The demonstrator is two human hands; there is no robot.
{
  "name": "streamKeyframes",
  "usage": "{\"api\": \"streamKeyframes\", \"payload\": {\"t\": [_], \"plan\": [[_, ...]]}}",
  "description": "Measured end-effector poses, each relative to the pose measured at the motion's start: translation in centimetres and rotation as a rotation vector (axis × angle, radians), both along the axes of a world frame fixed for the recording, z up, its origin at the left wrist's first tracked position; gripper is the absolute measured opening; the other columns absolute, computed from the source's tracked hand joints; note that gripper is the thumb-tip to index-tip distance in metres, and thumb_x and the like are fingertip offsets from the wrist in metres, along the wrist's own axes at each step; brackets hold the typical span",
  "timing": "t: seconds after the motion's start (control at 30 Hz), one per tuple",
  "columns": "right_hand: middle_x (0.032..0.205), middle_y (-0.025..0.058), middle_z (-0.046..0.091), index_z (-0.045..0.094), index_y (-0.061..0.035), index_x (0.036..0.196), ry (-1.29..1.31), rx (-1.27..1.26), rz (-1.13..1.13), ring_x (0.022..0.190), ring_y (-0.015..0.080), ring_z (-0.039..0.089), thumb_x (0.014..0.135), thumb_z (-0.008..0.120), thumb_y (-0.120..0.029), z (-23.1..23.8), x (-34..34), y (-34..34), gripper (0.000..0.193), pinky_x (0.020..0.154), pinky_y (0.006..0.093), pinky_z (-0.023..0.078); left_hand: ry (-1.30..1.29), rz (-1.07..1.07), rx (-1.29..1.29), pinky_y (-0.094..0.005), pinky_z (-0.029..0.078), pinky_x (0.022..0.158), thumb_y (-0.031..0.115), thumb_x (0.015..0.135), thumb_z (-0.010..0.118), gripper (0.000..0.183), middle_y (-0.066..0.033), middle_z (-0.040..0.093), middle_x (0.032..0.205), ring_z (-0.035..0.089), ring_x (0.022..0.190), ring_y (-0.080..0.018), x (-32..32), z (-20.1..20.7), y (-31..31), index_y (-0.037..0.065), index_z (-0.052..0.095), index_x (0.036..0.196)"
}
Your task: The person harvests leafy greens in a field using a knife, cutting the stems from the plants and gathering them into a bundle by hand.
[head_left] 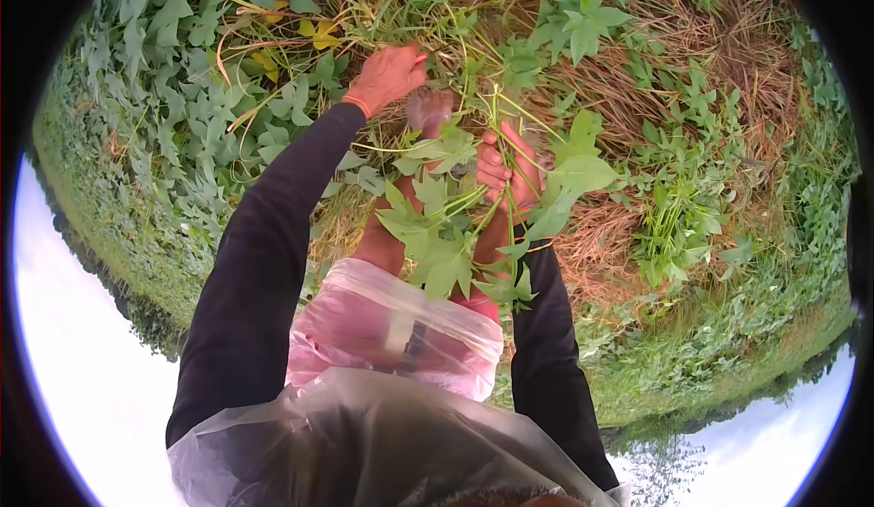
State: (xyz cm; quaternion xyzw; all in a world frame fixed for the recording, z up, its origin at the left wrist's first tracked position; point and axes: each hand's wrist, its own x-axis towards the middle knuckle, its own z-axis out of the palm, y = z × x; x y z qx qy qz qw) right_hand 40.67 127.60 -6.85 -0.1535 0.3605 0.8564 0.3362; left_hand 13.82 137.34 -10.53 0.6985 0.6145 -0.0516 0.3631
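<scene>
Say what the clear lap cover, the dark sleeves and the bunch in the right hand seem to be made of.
Cover: probably thin plastic film, slightly glossy; the pink shows through it and it creases sharply.
Sleeves: likely matte fabric, black with soft folds; the weave is too fine to tell.
Bunch: fresh plant matter, green, leafy and mostly matte.

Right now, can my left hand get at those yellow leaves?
Likely yes. The yellow leaves look close to your left hand, slightly ahead and to its left, with greenery around but nothing solid visible in between.
</scene>
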Motion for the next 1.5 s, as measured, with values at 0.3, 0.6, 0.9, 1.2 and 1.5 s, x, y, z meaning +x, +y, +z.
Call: {"api": "streamKeyframes", "payload": {"t": [0.3,0.6,0.9,1.2,1.5], "plan": [[0.085,0.025,0.068,0.067,-0.0035,0.1,-1.887,0.887,1.498,0.079,0.0433,0.066,0.09,0.066,-0.032,4.3,16.1,-14.5,0.03,0.073,0.0519,0.05,0.073,0.431,-0.252,-0.0454,0.049,0.064,0.014,0.089,0.059,0.013,-0.0228,0.063,0.079,0.063,0.074,-0.0414,-5.9,10.6,-10.0,0.003,0.06,0.096],[0.084,0.0211,0.066,0.06,-0.0065,0.098,-1.792,0.909,1.523,0.078,0.0431,0.064,0.084,0.07,-0.027,7.5,14.3,-20.9,0.027,0.07,0.0506,0.05,-0.48,-0.012,0.012,-0.0414,0.05,0.066,0.004,0.077,0.066,0.02,-0.0132,0.06,0.086,0.06,0.078,-0.0371,9.4,14.0,-2.5,0.006,0.06,0.096],[0.077,0.0199,0.061,0.065,-0.0032,0.088,-1.593,0.977,1.088,0.076,0.0412,0.062,0.089,0.069,-0.031,9.5,4.6,-18.9,0.028,0.069,0.0456,0.049,0.151,-0.384,0.213,-0.0468,0.055,0.069,0.036,0.083,0.061,0.032,-0.0198,0.067,0.084,0.068,0.078,-0.0354,15.5,-0.1,12.7,0.006,0.067,0.095],[0.067,0.0095,0.062,0.066,-0.0049,0.084,-1.253,0.421,0.837,0.054,0.0231,0.057,0.095,0.065,-0.037,2.8,6.7,-10.5,0.034,0.057,0.0378,0.048,-0.222,0.149,-0.297,-0.0378,0.041,0.058,0.029,0.094,0.058,0.033,-0.0114,0.05,0.066,0.049,0.061,-0.0215,11.1,7.8,8.0,-0.001,0.059,0.083],[0.091,0.0111,0.068,0.061,-0.0045,0.094,-0.756,-0.086,-0.215,0.08,0.0249,0.066,0.097,0.059,-0.028,-8.1,6.8,15.3,0.023,0.073,0.0383,0.055,-0.501,-0.007,-0.055,-0.0377,0.034,0.049,0.015,0.089,0.065,0.028,-0.0134,0.039,0.06,0.034,0.05,-0.0257,15.9,13.1,6.1,0.001,0.046,0.076]]}}
